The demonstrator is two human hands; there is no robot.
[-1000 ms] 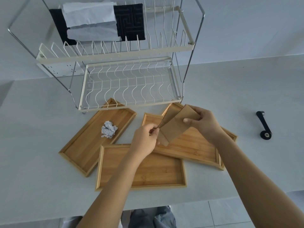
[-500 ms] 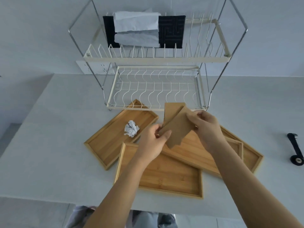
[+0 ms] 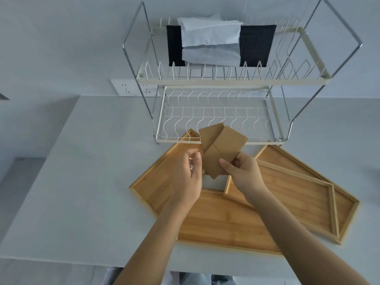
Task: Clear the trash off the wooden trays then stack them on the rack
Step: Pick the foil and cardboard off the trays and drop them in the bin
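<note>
Since the earlier frame, the left hand (image 3: 186, 177) had let go of the brown cardboard pieces (image 3: 221, 150) and hung loosely open beside them; the right hand (image 3: 241, 171) alone pinched them above the wooden trays (image 3: 287, 188) on the desk (image 3: 92, 161), before the rack (image 3: 216, 114). No writing was readable.

2 bare forearms, no sleeves; left hand (image 3: 186, 179) and right hand (image 3: 244, 173) ungloved.

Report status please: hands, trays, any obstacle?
Right hand grips brown paper; left hand beside it, grip unclear. Wooden trays on counter, unstacked. Rack lower shelf empty.
</note>
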